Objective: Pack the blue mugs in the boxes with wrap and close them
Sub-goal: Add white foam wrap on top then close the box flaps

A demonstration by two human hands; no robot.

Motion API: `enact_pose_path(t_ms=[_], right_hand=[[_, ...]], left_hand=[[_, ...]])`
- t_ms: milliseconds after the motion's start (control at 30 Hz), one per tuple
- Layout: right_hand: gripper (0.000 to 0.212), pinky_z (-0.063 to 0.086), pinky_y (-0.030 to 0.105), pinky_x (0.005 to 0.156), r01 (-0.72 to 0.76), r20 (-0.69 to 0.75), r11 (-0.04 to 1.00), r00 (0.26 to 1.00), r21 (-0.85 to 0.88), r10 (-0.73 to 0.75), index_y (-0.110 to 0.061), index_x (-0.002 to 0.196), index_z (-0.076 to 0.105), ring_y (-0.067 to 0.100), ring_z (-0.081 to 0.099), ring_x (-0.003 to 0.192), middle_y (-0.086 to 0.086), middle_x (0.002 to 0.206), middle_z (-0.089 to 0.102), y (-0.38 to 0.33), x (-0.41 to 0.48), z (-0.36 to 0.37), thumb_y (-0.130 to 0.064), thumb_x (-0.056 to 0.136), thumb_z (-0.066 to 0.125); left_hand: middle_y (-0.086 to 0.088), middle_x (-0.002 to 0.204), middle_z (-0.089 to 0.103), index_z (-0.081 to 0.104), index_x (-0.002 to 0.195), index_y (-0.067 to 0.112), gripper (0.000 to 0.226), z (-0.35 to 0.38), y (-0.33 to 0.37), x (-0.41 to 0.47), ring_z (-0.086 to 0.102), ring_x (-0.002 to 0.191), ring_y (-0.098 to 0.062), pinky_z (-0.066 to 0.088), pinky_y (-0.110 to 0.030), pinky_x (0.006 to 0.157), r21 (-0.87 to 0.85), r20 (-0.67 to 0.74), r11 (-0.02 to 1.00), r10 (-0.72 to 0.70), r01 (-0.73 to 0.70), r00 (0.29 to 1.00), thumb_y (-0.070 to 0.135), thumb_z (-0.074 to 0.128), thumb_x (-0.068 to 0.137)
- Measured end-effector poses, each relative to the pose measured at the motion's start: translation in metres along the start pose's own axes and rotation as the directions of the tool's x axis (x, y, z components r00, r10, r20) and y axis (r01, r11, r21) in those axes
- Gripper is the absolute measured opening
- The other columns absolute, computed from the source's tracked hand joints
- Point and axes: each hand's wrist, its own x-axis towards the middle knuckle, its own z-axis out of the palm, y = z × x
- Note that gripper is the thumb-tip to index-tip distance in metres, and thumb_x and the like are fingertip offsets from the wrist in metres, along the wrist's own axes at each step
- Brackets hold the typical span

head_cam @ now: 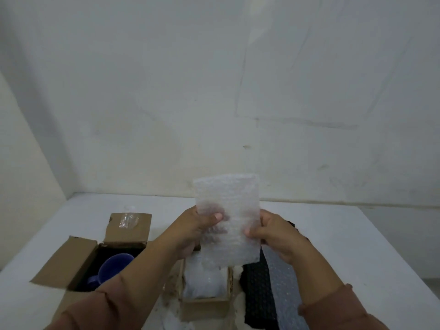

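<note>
Wrap held high: we have the sheet of bubble wrap (228,210) upright between both hands, directly above the middle box (204,303). Our left hand (197,227) pinches its left edge, thumb across the front and fingers behind. The right hand (273,234) pinches the right edge the same way, so the sheet hangs flat and we can judge it against the opening below.

That middle box shows white wrap (202,279) bunched inside — whether a mug sits under it we cannot tell. Over on our left, the blue mug (114,265) sits bare in the left box (81,258), flaps splayed open, handle toward us, no padding visible round it. A dark dotted strip (257,291) lies on the tabletop (357,246) just right of the middle box.

Our read — this sheet is either a top layer for the middle box or cushioning for the bare mug. Neither box is closed yet.
</note>
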Motion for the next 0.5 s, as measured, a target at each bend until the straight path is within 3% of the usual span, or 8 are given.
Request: enact_pose_path(t_ms=[67, 133, 267, 367, 433, 500], right_hand=[[0.026, 0.057, 0.028, 0.067, 0.009, -0.032, 0.996, 0.999, 0.089, -0.006, -0.01, 0.103, 0.067, 0.02, 0.069, 0.081, 0.009, 0.096, 0.072, 0.004, 0.001, 0.009, 0.003, 0.081, 0.064], [0.027, 0.057, 0.027, 0.063, 0.015, -0.071, 0.986, 0.997, 0.166, -0.003, -0.015, 0.096, 0.07, 0.018, 0.069, 0.075, 0.007, 0.087, 0.073, 0.007, 0.004, 0.012, 0.006, 0.082, 0.062], [0.026, 0.058, 0.028, 0.065, -0.026, -0.068, 0.987, 0.997, 0.156, 0.037, -0.014, 0.098, 0.072, 0.017, 0.068, 0.074, 0.003, 0.082, 0.074, 0.01, 0.006, 0.013, 0.004, 0.083, 0.062], [0.019, 0.057, 0.03, 0.061, -0.045, -0.081, 0.991, 0.995, 0.127, 0.055, -0.012, 0.078, 0.076, 0.015, 0.069, 0.069, 0.001, 0.077, 0.075, 0.012, 0.008, 0.012, 0.002, 0.081, 0.064], [0.025, 0.056, 0.028, 0.059, -0.05, -0.08, 0.994, 0.995, 0.098, 0.058, -0.015, 0.067, 0.077, 0.013, 0.07, 0.065, -0.002, 0.072, 0.075, 0.012, 0.009, 0.013, 0.001, 0.081, 0.063], [0.032, 0.056, 0.025, 0.061, -0.049, -0.108, 0.997, 0.993, 0.063, 0.055, -0.016, 0.065, 0.076, 0.014, 0.07, 0.069, 0.001, 0.076, 0.075, 0.014, 0.01, 0.018, 0.004, 0.084, 0.059]], left_hand=[[-0.015, 0.104, 0.071, 0.064, 0.11, 0.006, 0.025, -0.009, -0.001, -0.003, 0.068, 0.094, -0.032, 0.054, -0.041, 0.077, -0.013, 0.024, 0.999, -0.052, 0.053, 0.998, 0.002, 0.061, 0.085], [-0.014, 0.102, 0.071, 0.063, 0.11, 0.011, 0.033, -0.019, -0.004, -0.004, 0.067, 0.092, -0.031, 0.05, -0.044, 0.082, 0.009, 0.049, 0.994, -0.106, 0.105, 0.993, -0.01, 0.054, 0.086], [-0.009, 0.097, 0.074, 0.068, 0.098, 0.008, 0.037, -0.033, -0.009, -0.007, 0.071, 0.084, -0.022, 0.059, -0.03, 0.069, -0.006, 0.062, 0.99, -0.138, 0.138, 0.989, -0.018, 0.047, 0.084], [-0.009, 0.095, 0.074, 0.074, 0.074, 0.009, 0.04, -0.038, -0.01, -0.007, 0.071, 0.084, -0.022, 0.059, -0.03, 0.065, -0.061, -0.003, 0.986, -0.158, 0.158, 0.987, -0.016, 0.045, 0.084], [-0.014, 0.099, 0.07, 0.069, 0.085, 0.005, 0.035, -0.042, -0.012, -0.005, 0.067, 0.082, -0.025, 0.057, -0.033, 0.064, -0.158, -0.058, 0.972, -0.184, 0.173, 0.981, -0.011, 0.038, 0.087], [-0.017, 0.1, 0.067, 0.062, 0.103, 0.004, 0.023, -0.044, -0.015, -0.006, 0.064, 0.085, -0.029, 0.055, -0.037, 0.067, -0.224, -0.054, 0.948, -0.245, 0.228, 0.968, 0.012, 0.041, 0.095]])
